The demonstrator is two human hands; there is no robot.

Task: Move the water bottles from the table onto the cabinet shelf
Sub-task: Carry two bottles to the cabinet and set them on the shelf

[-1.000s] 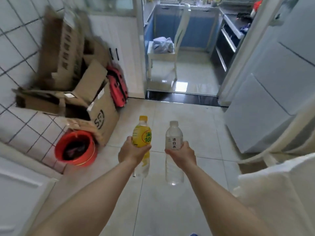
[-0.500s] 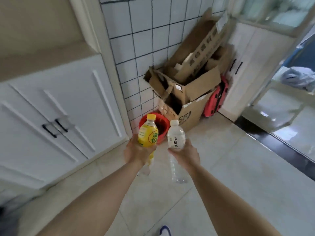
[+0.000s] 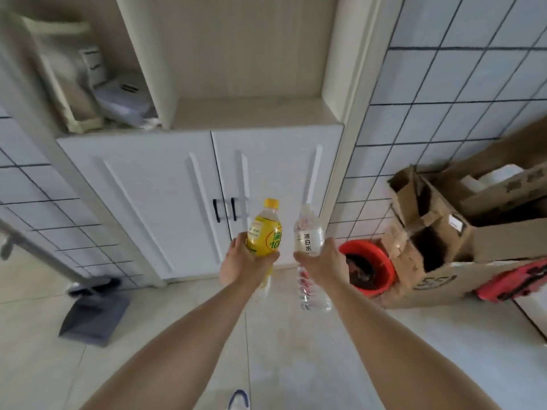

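Both hands are out in front of me at arm's length, each wrapped around a bottle. My left hand (image 3: 245, 263) grips the yellow bottle (image 3: 264, 232) around its lower label, fingers curled round the far side and thumb on the near side; the bottle stands upright with its yellow cap on top. My right hand (image 3: 324, 261) grips the clear bottle (image 3: 307, 236) at its middle, just below the white label with dark characters; the ribbed lower part of that bottle hangs below my hand. The two bottles are side by side, near each other but apart.

Compared with half a second ago, the view has swung left: the white cabinet (image 3: 165, 184) that was off at the left edge is now straight ahead, its double doors and black handles (image 3: 226, 209) right behind the bottles. The open shelf (image 3: 251, 113) above the doors is now in sight, with bare wood-toned board in its right compartment. The cardboard boxes (image 3: 461, 229) and the red basin (image 3: 367, 264) have slid over to the right. A grey dustpan (image 3: 94, 313) has come into view on the floor at the left. My grasp on both bottles looks the same as before, and both sit well below the shelf.
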